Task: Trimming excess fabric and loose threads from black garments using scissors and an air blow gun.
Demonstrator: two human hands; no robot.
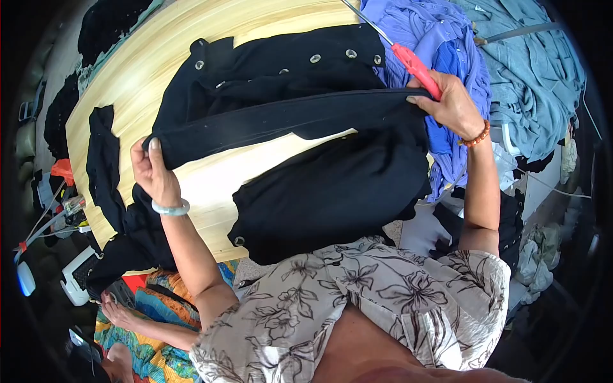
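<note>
A black garment (300, 134) with metal snap buttons lies spread on a light wooden table (140, 70). My left hand (153, 172) grips its left edge at the end of a long folded band. My right hand (450, 102) pinches the band's other end and also holds a red-handled tool (415, 67) with a thin metal shaft that points up and left. The band is stretched taut between both hands. Part of the garment hangs over the table's near edge toward my floral shirt.
Purple and blue shirts (434, 32) and grey-green cloth (530, 70) are piled at the right. More black fabric (105, 166) drapes over the table's left edge. Another person in colourful clothes (147, 319) sits low at the left, beside white devices and cables (70, 274).
</note>
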